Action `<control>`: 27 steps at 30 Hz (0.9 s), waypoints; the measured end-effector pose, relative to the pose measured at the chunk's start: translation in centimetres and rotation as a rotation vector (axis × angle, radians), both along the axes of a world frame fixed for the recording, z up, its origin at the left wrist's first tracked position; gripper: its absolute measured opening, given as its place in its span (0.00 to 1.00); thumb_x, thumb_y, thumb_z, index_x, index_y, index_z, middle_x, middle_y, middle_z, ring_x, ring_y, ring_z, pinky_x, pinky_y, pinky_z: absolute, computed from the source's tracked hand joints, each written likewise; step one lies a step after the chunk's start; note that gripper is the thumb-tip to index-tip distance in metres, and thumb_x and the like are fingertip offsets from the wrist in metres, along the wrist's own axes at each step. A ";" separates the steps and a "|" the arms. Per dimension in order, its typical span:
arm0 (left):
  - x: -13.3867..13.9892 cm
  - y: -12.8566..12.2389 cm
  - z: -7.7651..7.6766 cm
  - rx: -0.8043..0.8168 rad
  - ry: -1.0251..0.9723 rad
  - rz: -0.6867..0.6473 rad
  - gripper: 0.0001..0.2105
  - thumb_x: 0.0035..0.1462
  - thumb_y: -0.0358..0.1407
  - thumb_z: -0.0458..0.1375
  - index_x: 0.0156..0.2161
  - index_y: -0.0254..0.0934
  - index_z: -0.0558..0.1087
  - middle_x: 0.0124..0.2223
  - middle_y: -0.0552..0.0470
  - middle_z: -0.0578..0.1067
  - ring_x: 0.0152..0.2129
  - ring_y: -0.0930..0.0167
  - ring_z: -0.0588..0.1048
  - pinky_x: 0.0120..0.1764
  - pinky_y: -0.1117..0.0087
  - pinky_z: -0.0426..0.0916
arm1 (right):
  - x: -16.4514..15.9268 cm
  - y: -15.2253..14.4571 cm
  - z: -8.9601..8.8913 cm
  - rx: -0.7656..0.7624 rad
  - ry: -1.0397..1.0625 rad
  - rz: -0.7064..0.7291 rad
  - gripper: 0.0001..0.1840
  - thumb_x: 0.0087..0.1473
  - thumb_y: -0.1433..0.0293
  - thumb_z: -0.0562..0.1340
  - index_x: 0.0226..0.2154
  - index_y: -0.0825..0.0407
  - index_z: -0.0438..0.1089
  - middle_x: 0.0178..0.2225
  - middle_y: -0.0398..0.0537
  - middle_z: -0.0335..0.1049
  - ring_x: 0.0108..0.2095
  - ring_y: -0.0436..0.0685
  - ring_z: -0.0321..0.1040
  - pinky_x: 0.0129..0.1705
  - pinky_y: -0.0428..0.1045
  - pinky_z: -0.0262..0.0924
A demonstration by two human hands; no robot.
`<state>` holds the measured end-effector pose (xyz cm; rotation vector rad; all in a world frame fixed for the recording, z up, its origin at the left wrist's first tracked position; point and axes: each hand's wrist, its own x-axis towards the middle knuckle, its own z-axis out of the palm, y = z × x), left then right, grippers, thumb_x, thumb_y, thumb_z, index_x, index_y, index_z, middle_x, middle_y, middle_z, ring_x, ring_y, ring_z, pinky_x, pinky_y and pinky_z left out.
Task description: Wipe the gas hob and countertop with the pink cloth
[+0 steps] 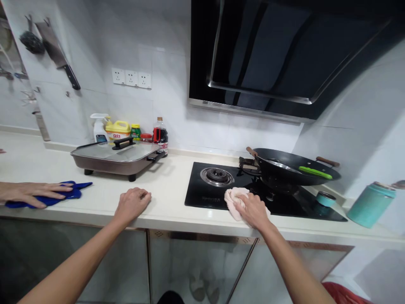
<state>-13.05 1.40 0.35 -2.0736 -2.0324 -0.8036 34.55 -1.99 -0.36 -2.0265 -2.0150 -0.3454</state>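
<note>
My right hand (254,210) presses a pale pink cloth (233,204) onto the front edge of the black glass gas stove (202,195), its fingers bunched around the fabric. The round left burner (217,176) lies bare just behind the cloth. My left hand (133,204) rests on the white countertop (169,185) left of the stove. Its fingers are curled in, with nothing visible in them. An electric pan with a glass lid (107,162) stands on the counter behind that hand.
Another person's hand (41,192) lies on a blue cloth (76,193) at the left. A wok (291,169) with a green-handled utensil (314,172) sits on the right burner. Beside the stove stands a turquoise flask (371,204); its cup-like lid (325,199) is on the glass. The range hood (253,55) hangs above.
</note>
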 end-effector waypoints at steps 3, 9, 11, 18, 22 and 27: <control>0.0 -0.1 0.0 0.000 -0.012 0.004 0.19 0.60 0.45 0.49 0.36 0.41 0.81 0.47 0.44 0.83 0.49 0.56 0.75 0.51 0.58 0.65 | 2.9 -1.5 -1.3 0.085 -0.026 -0.018 0.25 0.67 0.52 0.51 0.55 0.44 0.74 0.48 0.55 0.70 0.47 0.64 0.65 0.51 0.58 0.59; 0.1 -0.2 -0.1 0.007 0.001 -0.006 0.20 0.61 0.46 0.48 0.36 0.40 0.81 0.47 0.44 0.83 0.49 0.57 0.75 0.51 0.58 0.65 | 10.6 -2.7 -2.5 0.066 0.015 -0.195 0.26 0.65 0.54 0.52 0.58 0.47 0.70 0.46 0.55 0.69 0.44 0.64 0.68 0.50 0.56 0.61; 0.1 -0.2 -0.2 0.013 0.006 -0.009 0.20 0.61 0.46 0.48 0.36 0.41 0.81 0.46 0.44 0.83 0.49 0.56 0.75 0.51 0.58 0.65 | 13.4 -2.9 -2.6 0.039 0.012 -0.280 0.28 0.66 0.55 0.50 0.61 0.47 0.68 0.47 0.57 0.69 0.44 0.66 0.70 0.50 0.57 0.62; 0.0 0.0 -0.5 0.009 0.021 -0.016 0.20 0.60 0.46 0.47 0.36 0.40 0.81 0.46 0.44 0.82 0.48 0.55 0.75 0.50 0.56 0.65 | 18.9 -1.3 -0.9 -0.140 0.048 -0.406 0.29 0.66 0.56 0.48 0.61 0.50 0.67 0.51 0.64 0.71 0.47 0.69 0.74 0.50 0.59 0.62; -0.4 0.4 -0.6 0.012 0.036 -0.030 0.20 0.59 0.47 0.48 0.34 0.41 0.80 0.44 0.45 0.83 0.46 0.56 0.76 0.49 0.58 0.66 | 19.7 1.4 0.4 -0.188 0.108 -0.410 0.27 0.66 0.59 0.48 0.59 0.51 0.69 0.51 0.65 0.72 0.50 0.68 0.74 0.49 0.58 0.62; -1.0 1.0 -1.0 0.011 0.009 -0.043 0.18 0.58 0.49 0.49 0.33 0.44 0.78 0.43 0.50 0.83 0.46 0.56 0.76 0.49 0.58 0.66 | 21.4 4.2 1.2 -0.205 0.184 -0.411 0.24 0.64 0.60 0.52 0.55 0.49 0.73 0.51 0.62 0.75 0.52 0.68 0.73 0.50 0.57 0.61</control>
